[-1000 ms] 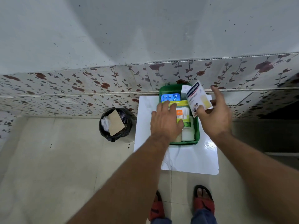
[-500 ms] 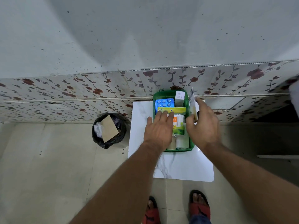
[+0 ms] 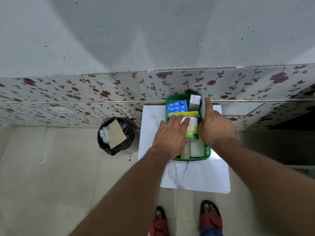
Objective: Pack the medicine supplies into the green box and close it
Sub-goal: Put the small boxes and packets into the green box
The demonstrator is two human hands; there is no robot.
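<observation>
The green box [image 3: 207, 151] stands open on a white marble-look board [image 3: 196, 176] against the wall. Inside lie a blue blister pack [image 3: 177, 106], a small white carton [image 3: 195, 101], a yellow-edged packet [image 3: 185, 114], a cotton-swab pack [image 3: 192, 127] and two rolls [image 3: 196, 148]. My left hand [image 3: 172, 135] rests flat on the contents at the box's left side. My right hand [image 3: 215, 124] holds a thin white packet [image 3: 202, 106] upright on edge along the box's right wall. No lid is visible.
A black bin [image 3: 115, 135] with cardboard and paper in it stands left of the board. A floral-tiled wall [image 3: 85, 92] runs behind the box. My feet in red sandals [image 3: 210, 217] stand on the tiled floor below the board.
My right hand has turned the white packet from facing up to standing on edge and lowered it along the box's right wall. My left hand stays on the contents.
</observation>
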